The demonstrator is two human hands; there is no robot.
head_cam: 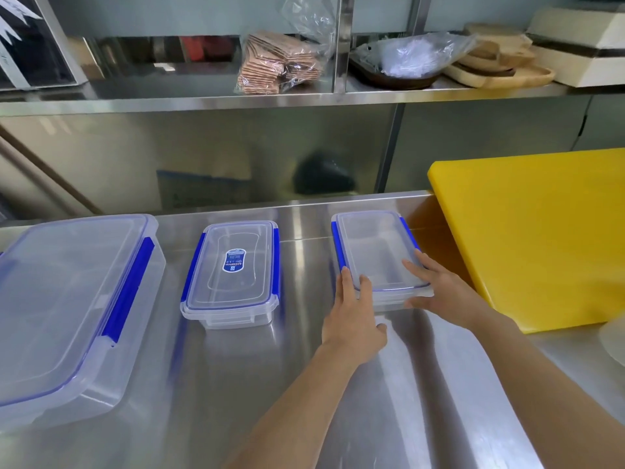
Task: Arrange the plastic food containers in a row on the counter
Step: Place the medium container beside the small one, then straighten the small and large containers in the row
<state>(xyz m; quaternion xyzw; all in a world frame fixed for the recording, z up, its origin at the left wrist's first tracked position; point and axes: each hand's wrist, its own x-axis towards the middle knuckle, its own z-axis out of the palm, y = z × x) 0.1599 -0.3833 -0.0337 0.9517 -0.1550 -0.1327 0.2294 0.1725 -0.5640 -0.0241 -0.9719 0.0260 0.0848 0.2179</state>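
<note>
Three clear plastic containers with blue lid clips stand side by side on the steel counter (304, 384). The large container (67, 306) is at the left, a medium one with a blue label (233, 275) in the middle, and a small container (375, 252) at the right. My left hand (351, 316) grips the small container's near left corner, thumb on the lid. My right hand (439, 289) holds its near right corner, fingers lying on the lid and thumb under the rim.
A thick yellow cutting board (534, 231) lies just right of the small container. A white round object (614, 340) shows at the right edge. The steel shelf (203, 99) above holds bagged brown packets, a plastic-wrapped tray, wooden boards and a white box.
</note>
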